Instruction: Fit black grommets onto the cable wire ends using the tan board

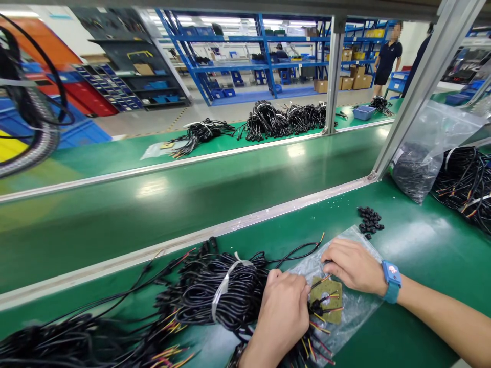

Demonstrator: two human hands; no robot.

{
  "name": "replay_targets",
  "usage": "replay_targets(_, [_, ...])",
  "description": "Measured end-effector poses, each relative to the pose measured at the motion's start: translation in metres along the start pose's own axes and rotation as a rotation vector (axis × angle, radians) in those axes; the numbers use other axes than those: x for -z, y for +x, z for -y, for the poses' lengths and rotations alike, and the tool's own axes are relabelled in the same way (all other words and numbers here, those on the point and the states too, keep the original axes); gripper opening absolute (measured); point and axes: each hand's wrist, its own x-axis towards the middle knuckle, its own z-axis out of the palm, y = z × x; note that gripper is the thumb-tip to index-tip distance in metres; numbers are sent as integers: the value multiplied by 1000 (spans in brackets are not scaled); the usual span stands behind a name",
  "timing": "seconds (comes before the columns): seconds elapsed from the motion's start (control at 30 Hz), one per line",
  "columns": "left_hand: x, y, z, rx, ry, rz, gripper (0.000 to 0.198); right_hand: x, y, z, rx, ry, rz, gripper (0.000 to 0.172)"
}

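Observation:
My left hand (286, 304) is closed around a black cable (320, 281), whose stripped coloured wire end sticks out toward the right. Opposite it, my right hand (355, 263) pinches a small black part that is mostly hidden by the fingers. Beneath both hands lies a clear plastic bag (358, 301) with a yellowish square pad (335, 316) on it. Several cable ends with red, yellow and black wires (316, 329) fan out over the pad. A coiled cable bundle (245, 286), bound with a white tie, sits just left of my left hand.
Small black fittings (370, 221) are piled beyond my right hand. A clear bag of black parts (416, 163) stands by the slanted metal post (425, 87), with more cables (466, 184) at right. Loose cables (76, 342) cover the left front. A metal rail (245, 222) borders the bench.

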Motion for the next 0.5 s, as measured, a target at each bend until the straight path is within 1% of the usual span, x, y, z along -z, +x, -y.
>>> replay_targets(0.23, [-1, 0, 2, -5, 30, 42, 35, -1, -1, 1, -6, 62, 24, 42])
replay_targets(0.37, [-1, -1, 2, 10, 15, 83, 37, -4, -3, 3, 17, 169, 59, 48])
replay_targets(0.5, [0, -1, 1, 55, -19, 116, 35, -7, -5, 5, 30, 243, 61, 47])
